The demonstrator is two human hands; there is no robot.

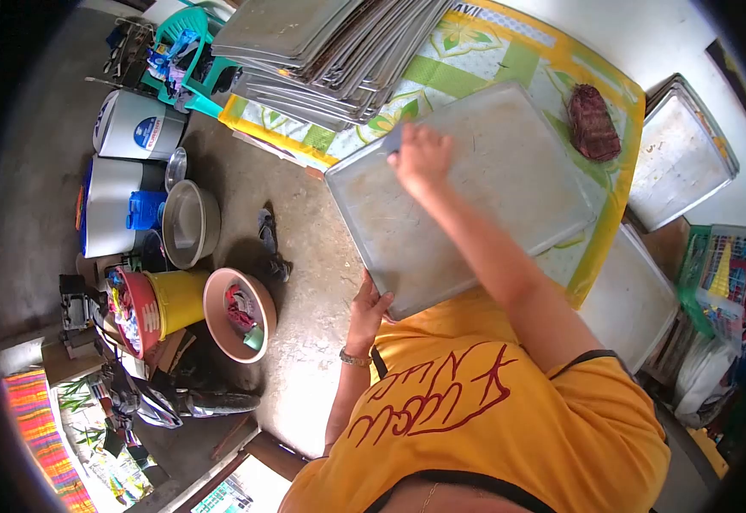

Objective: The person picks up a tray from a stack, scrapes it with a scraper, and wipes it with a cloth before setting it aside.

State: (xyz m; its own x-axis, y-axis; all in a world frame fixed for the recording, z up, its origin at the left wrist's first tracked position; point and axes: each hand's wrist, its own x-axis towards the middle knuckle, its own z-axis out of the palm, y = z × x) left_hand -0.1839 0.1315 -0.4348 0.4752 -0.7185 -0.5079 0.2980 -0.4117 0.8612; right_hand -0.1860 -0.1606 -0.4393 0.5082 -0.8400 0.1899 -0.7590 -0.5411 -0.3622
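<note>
A large flat metal tray [484,201] lies tilted across the corner of a table with a green and yellow floral cover [450,77]. At the tray's lower left corner, my left hand [367,308] grips the edge, thumb on top. My right hand [422,158] is near the tray's upper left edge, its fingers closed on a small dark grey piece [395,139] pressed to the surface. Beyond it stands a tall stack of similar metal trays [322,51]. A dark reddish-brown bundle [593,122] rests on the cover to the right.
More trays [676,158] lean at the right, near a green crate [698,274]. On the floor at left are a pink basin [240,338], a yellow bucket [176,301], a grey basin [191,224] and sandals [268,231]. A green chair [187,43] stands behind.
</note>
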